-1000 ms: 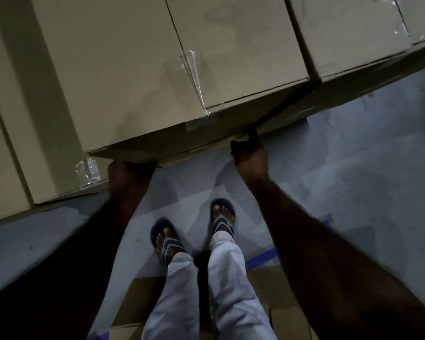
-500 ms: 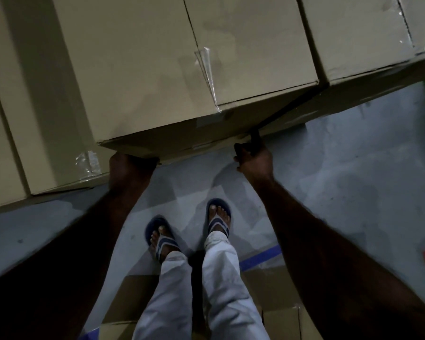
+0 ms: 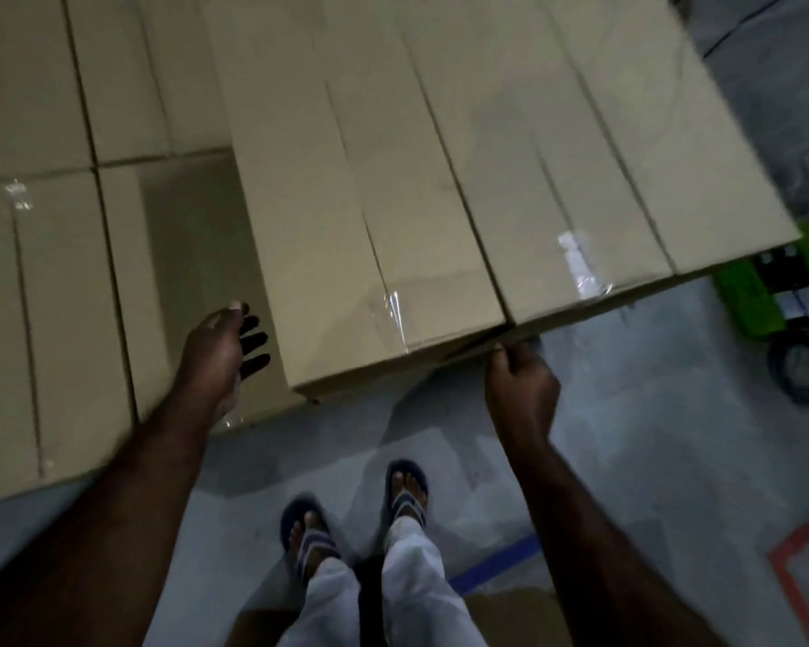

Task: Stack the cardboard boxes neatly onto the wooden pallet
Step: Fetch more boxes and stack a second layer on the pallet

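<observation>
A tall cardboard box fills the twelve o'clock half of the view, sitting higher than the lower boxes at nine o'clock and flush against a neighbouring box at one o'clock. The right hand grips the tall box's near bottom edge at its right corner, with the fingers curled under it. The left hand is wide — fingers spread and straight, holding nothing — beside the box's left wall, over a lower box; whether it touches the wall cannot be told. At six o'clock, two sandalled feet stand on the grey floor, with blue tape and red tape towards four o'clock.
</observation>
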### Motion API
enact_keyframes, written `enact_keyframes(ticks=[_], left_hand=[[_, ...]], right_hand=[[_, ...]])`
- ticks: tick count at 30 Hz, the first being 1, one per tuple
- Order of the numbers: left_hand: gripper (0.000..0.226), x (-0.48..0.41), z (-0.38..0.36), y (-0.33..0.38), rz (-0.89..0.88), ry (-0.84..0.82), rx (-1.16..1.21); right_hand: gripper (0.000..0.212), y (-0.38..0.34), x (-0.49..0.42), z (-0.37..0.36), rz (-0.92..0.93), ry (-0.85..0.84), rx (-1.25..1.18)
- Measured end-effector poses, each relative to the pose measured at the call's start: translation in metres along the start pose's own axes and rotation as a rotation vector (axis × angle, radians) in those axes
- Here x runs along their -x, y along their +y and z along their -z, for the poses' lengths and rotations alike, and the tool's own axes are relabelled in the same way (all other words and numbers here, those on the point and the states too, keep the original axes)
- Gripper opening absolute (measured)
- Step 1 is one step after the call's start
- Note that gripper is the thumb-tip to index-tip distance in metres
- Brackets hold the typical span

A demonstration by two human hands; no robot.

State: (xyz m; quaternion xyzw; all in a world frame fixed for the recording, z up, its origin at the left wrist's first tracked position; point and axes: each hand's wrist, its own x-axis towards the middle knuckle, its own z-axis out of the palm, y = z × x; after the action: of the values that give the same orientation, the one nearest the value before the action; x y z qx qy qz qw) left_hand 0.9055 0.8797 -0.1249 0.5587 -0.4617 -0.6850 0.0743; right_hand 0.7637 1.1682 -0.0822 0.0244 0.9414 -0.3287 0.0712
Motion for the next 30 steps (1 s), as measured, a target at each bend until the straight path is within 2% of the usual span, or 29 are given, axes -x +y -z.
enact_keyframes(ticks=[2,3,4,7,8,12,16,18,21,25,30], left_hand=[[0.037,0.014,-0.006,0.04,-0.041,-0.003,-0.013],[0.032,0.024,-0.012,0.059,-0.069,0.005,-0.074],[0.037,0.024,-0.015,0.072,-0.097,0.016,-0.155],[0.091,0.017,-0.027,0.1,-0.19,0.078,-0.389],[0.095,0.016,-0.033,0.109,-0.214,0.089,-0.426],[0.08,0.017,-0.066,0.12,-0.28,0.153,-0.514],[0.087,0.016,-0.096,0.106,-0.282,0.324,-0.575],[0.086,0.016,-0.108,0.103,-0.284,0.434,-0.689],[0.078,0.008,-0.118,0.102,-0.327,0.553,-0.854],[0.074,-0.012,-0.128,0.116,-0.345,0.543,-1.031],[0.072,-0.038,-0.133,0.145,-0.367,0.534,-1.066]], right_hand=[[0.017,-0.028,0.001,0.031,0.041,0.124,0.002],[0.017,-0.041,0.001,0.044,0.078,0.153,-0.006],[0.016,-0.051,-0.002,0.053,0.126,0.166,-0.011],[0.017,-0.084,-0.027,0.061,0.326,0.128,0.013],[0.017,-0.097,-0.039,0.057,0.369,0.066,0.014],[0.018,-0.156,-0.093,0.022,0.575,-0.152,0.05],[0.035,-0.231,-0.181,-0.033,0.807,-0.328,0.177],[0.042,-0.273,-0.229,-0.062,0.881,-0.394,0.278],[0.053,-0.327,-0.29,-0.1,0.934,-0.454,0.418],[0.064,-0.369,-0.344,-0.141,0.916,-0.555,0.542],[0.051,-0.374,-0.365,-0.161,0.893,-0.658,0.59]])
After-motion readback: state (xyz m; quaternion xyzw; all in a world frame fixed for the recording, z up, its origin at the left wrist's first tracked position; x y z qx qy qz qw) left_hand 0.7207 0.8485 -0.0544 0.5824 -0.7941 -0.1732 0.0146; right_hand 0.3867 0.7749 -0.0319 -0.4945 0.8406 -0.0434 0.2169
